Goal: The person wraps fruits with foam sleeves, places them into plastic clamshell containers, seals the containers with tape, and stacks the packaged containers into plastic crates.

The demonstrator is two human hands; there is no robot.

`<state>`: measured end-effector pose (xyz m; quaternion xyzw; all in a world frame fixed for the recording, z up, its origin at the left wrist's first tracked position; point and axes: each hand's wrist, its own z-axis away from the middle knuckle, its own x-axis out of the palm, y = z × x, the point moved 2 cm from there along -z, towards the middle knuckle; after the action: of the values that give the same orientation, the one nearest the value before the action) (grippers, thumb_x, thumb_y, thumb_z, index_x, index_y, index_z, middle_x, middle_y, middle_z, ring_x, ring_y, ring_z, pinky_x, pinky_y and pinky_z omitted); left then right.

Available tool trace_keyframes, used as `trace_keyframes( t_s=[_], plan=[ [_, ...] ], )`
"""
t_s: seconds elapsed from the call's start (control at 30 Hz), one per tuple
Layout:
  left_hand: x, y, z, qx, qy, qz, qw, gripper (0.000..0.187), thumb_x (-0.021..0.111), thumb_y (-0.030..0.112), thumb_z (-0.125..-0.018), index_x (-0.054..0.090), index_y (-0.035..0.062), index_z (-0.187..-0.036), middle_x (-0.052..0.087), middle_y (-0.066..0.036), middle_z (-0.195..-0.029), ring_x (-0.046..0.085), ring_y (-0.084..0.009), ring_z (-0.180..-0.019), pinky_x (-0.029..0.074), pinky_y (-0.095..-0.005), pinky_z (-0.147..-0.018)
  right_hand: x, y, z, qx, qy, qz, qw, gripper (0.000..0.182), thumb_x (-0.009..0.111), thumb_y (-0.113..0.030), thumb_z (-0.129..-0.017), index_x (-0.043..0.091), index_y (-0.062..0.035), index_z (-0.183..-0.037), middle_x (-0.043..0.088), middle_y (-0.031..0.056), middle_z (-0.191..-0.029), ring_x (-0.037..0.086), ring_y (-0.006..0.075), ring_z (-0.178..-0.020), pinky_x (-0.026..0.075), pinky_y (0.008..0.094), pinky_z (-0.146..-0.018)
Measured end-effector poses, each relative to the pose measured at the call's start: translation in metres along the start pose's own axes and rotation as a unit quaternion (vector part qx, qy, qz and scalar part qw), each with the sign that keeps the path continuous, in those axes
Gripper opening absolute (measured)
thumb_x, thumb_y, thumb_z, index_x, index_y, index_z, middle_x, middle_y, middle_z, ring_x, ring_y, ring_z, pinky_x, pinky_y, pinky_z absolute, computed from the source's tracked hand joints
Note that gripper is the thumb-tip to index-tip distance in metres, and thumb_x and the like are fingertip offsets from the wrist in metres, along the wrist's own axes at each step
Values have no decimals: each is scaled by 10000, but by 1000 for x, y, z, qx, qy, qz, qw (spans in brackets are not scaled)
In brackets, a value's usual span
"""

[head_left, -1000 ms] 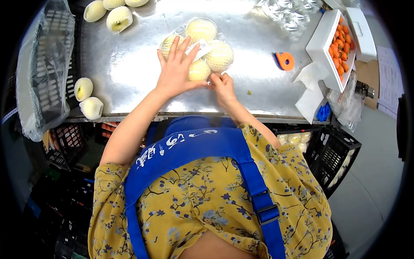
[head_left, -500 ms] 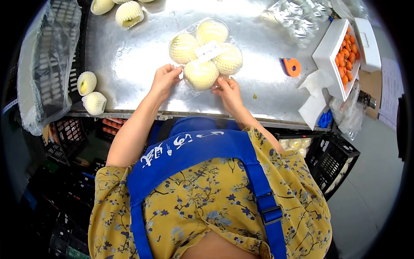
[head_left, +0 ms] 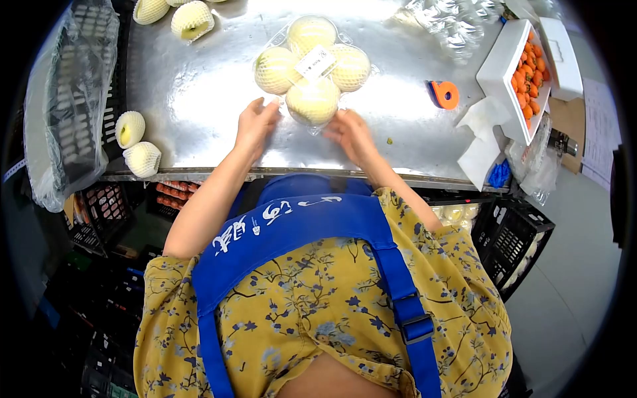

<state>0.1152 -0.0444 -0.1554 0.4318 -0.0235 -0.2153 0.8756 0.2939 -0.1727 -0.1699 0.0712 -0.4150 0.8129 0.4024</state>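
A clear plastic clamshell pack (head_left: 313, 105) lies on the metal table, holding several pale round fruits in white foam nets. A white printed label (head_left: 315, 62) sits across its middle. My left hand (head_left: 256, 126) is at the pack's near left side, fingers loosely bent and holding nothing. On the near right side, my right hand (head_left: 350, 134) has its fingertips right by the pack's edge, fingers apart and slightly blurred.
Foam-netted fruits (head_left: 142, 159) lie at the table's left, with more (head_left: 193, 22) at the back left. To the right are an orange tape dispenser (head_left: 446, 95), empty clear packs (head_left: 451, 26) and a white foam box (head_left: 499, 73) of small orange fruits. A plastic-draped crate (head_left: 70, 99) stands far left.
Both hands have loosened from the pack, which now sits slightly farther from me and turned a little. Its label shows more flatly.
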Motion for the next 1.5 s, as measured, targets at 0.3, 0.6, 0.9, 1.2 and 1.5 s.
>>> trace_keyframes(
  t_s=[0.3, 0.6, 0.9, 1.2, 1.5],
  plan=[
    [30, 56, 23, 471, -14, -506, 723, 760, 635, 430, -776, 306, 180, -1414, 211, -73, -1492, 190, -277, -1379, 111, -607, -1069, 26, 35, 7, 27, -29, 62, 997, 292, 508, -192, -930, 533, 80, -1032, 612, 139, -889, 623, 211, -796, 518, 302, -715],
    [45, 41, 21, 463, -30, -512, 723, 851, 610, 519, -761, 250, 138, -1432, 162, -76, -1511, 133, -268, -1399, 104, -642, -1057, 15, 38, -5, -17, 10, 166, 986, 250, 545, -206, -910, 572, 43, -911, 614, 97, -760, 591, 147, -636, 487, 268, -572],
    [-8, -2, 10, 4, 18, 67, 998, 357, 643, 237, -859, 511, 21, -1111, 567, -63, -952, 547, -142, -881, 439, -261, -769, 6, -70, 13, -175, 13, 516, 838, 278, 655, -270, -814, 619, -14, -710, 607, 43, -667, 558, 120, -578, 457, 251, -542],
    [21, -12, -12, -53, -42, 225, 972, 159, 644, 162, -855, 570, 52, -768, 571, -26, -689, 503, -98, -631, 417, -226, -613, 78, -74, -21, -440, -81, 759, 474, 749, 655, -570, -701, 410, -293, -1352, 259, 116, -1462, 225, 386, -1337, 220, 666, -992],
    [23, -10, -15, -35, 8, 140, 990, 160, 627, 104, -844, 580, 19, -717, 583, -46, -678, 521, -108, -603, 429, -248, -572, 83, -65, -15, -437, -61, 766, 467, 753, 707, -477, -666, 432, -271, -1336, 297, 137, -1438, 256, 396, -1319, 242, 672, -960]
  ],
)
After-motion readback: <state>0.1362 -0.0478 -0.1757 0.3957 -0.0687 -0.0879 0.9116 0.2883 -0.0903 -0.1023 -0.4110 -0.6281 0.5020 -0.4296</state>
